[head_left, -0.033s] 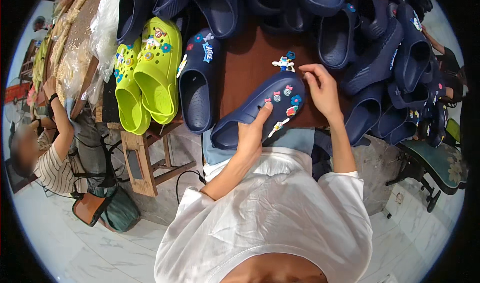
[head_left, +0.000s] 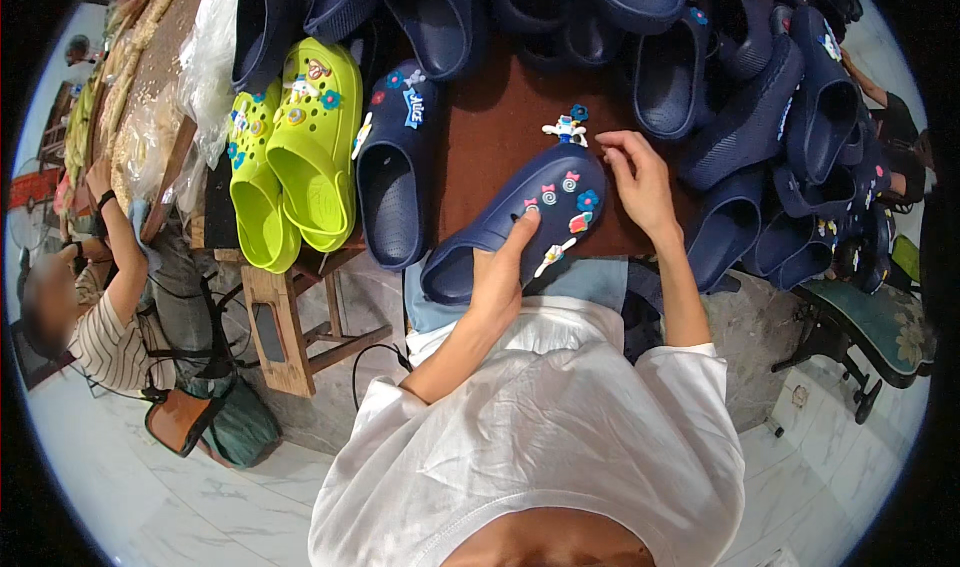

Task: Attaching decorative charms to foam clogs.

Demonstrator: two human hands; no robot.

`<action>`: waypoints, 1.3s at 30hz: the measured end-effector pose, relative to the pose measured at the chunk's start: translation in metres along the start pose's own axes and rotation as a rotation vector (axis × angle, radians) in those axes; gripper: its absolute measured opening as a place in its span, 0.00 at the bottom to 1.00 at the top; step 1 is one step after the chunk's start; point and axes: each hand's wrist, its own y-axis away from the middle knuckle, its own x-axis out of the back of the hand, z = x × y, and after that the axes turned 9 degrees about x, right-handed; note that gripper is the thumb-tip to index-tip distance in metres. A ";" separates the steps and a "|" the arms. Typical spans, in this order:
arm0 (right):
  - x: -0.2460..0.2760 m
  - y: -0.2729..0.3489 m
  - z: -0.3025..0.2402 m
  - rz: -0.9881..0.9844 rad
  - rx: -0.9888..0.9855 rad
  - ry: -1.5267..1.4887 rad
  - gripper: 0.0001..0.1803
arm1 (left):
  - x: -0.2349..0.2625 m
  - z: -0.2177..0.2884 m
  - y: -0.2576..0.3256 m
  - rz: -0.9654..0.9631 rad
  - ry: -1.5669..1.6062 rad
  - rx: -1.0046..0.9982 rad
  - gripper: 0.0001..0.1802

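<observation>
A navy clog (head_left: 520, 222) lies slanted on the brown table (head_left: 490, 137) in front of me, with several small colourful charms pushed into its upper. My left hand (head_left: 500, 277) grips the clog's near side, thumb on top by the charms. My right hand (head_left: 640, 182) rests by the clog's toe with its fingers apart and nothing visibly in them. Its fingertips reach toward two loose charms (head_left: 565, 127) lying on the table just beyond the toe.
A lime-green pair of clogs (head_left: 300, 157) and another navy clog with charms (head_left: 395, 167) lie to the left. A heap of navy clogs (head_left: 760, 117) fills the back and right. Another person (head_left: 100, 307) sits at far left by a wooden stool (head_left: 290, 317). A green-cushioned chair (head_left: 880, 317) stands at right.
</observation>
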 end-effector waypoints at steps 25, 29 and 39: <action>-0.019 -0.003 0.022 -0.059 0.016 0.109 0.19 | 0.021 0.010 0.000 0.045 0.397 0.110 0.18; -0.018 -0.002 0.022 -0.077 -0.068 0.064 0.18 | 0.024 0.009 -0.002 0.037 0.394 0.112 0.17; -0.025 -0.002 0.022 -0.113 -0.118 0.111 0.24 | 0.022 0.011 -0.002 0.015 0.396 0.118 0.17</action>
